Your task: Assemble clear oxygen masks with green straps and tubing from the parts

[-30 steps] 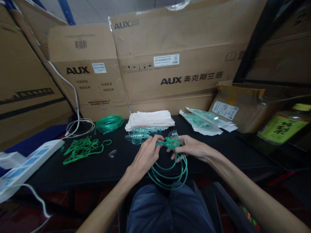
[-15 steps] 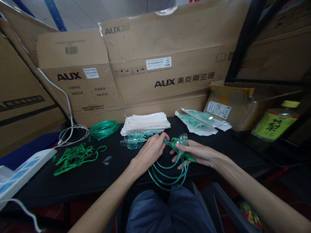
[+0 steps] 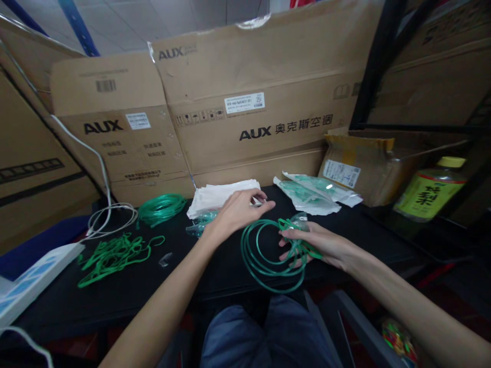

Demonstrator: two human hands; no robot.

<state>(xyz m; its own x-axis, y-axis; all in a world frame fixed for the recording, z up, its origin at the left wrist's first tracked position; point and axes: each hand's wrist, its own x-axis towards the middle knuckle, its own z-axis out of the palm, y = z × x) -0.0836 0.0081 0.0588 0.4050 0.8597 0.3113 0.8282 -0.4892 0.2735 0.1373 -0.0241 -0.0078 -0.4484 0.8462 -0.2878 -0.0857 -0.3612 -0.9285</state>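
Observation:
My right hand (image 3: 318, 243) is closed around an oxygen mask (image 3: 300, 220) of clear plastic with a green strap. The mask's green tubing (image 3: 249, 260) hangs from the fingers in loose coils over the table's front edge. Slightly higher and to the left is my left hand (image 3: 243, 207), thumb and fingers apart with nothing between them. Behind it lies a stack of white pouches (image 3: 209, 197). Clear greenish plastic parts (image 3: 197, 225) show beside the left wrist, partly covered by it.
Left on the black table are coiled green tubing (image 3: 161, 209), a heap of green elastic straps (image 3: 115, 258), a white cable (image 3: 109, 220) and a power strip (image 3: 42, 278). Filled pouches (image 3: 310, 191), an open carton (image 3: 356, 168) and a bottle (image 3: 431, 191) stand right. Large cardboard (image 3: 268, 76) walls the back.
My left hand has let go of the tubing and moved up towards the white pouches, its fingers opening. My right hand still holds the mask, shifted slightly right; the tubing coils have spread wider.

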